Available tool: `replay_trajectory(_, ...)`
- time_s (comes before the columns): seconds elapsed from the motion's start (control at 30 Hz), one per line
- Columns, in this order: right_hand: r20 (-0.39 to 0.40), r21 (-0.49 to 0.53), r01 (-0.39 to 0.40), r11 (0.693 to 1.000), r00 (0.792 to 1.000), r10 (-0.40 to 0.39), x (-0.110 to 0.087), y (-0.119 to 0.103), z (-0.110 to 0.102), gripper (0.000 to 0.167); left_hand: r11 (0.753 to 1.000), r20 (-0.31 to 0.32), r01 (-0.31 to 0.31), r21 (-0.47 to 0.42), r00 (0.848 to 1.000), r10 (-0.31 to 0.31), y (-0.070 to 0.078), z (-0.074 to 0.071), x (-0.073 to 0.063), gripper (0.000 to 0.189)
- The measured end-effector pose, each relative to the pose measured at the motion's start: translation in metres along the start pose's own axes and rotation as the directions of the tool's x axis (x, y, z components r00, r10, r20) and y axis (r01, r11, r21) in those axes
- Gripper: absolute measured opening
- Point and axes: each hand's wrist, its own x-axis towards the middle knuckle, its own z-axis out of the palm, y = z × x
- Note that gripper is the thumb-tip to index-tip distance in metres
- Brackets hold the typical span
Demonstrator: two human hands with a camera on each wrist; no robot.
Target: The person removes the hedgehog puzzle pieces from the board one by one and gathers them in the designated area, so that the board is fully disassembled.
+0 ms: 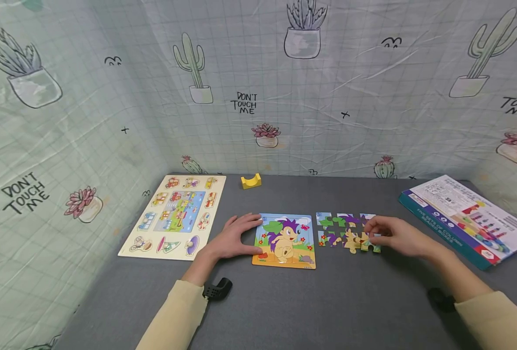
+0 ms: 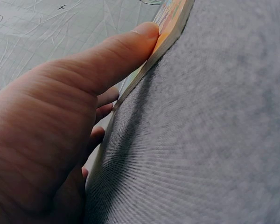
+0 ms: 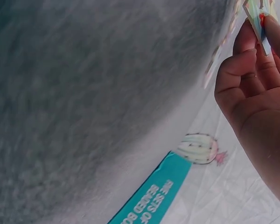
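A square hedgehog puzzle board (image 1: 284, 243) lies flat on the table, its picture showing a purple-spined hedgehog. At its left side my left hand (image 1: 236, 236) rests with spread fingers, the thumb (image 2: 123, 51) touching the board's edge near the lower corner. Right of the board lie several loose jigsaw pieces (image 1: 332, 239) in two rows, some joined or overlapping. My right hand (image 1: 400, 236) is at the right end of these rows. Between thumb and finger it pinches a puzzle piece (image 3: 260, 23), tilted up off the table; the fingers partly cover it.
A wooden peg puzzle (image 1: 131, 248) with vehicle and toy pictures lies at the left. Near the back wall stands a yellow arch block (image 1: 251, 182). A flat teal and white box (image 1: 472, 218) lies at the right, beside my right forearm. Patterned cloth (image 1: 311, 97) hangs behind the grey table (image 1: 311, 311).
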Motion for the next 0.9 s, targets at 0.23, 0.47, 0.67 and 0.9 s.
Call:
replay_trajectory(0.23,0.014,0.001,-0.012,1.0,1.0,0.012,-0.001,0.012,-0.007,0.015,1.0,0.0,-0.006,-0.003,1.0,0.006,-0.001,0.001,0.001,0.082)
replay_trajectory(0.47,0.016,-0.032,-0.002,0.999,1.0,0.002,-0.001,0.015,-0.007,0.014,1.0,-0.005,-0.008,-0.003,1.0,0.008,-0.001,0.001,0.0,0.082)
replay_trajectory(0.67,-0.014,-0.105,-0.034,0.994,0.999,0.033,0.001,0.015,-0.004,0.016,1.0,-0.003,-0.009,-0.007,1.0,0.009,-0.001,0.001,0.0,0.082)
replay_trajectory(0.9,-0.099,-0.182,-0.062,0.981,0.994,0.045,-0.001,0.016,-0.005,0.024,1.0,-0.002,-0.005,-0.001,1.0,0.005,0.0,0.0,0.0,0.082)
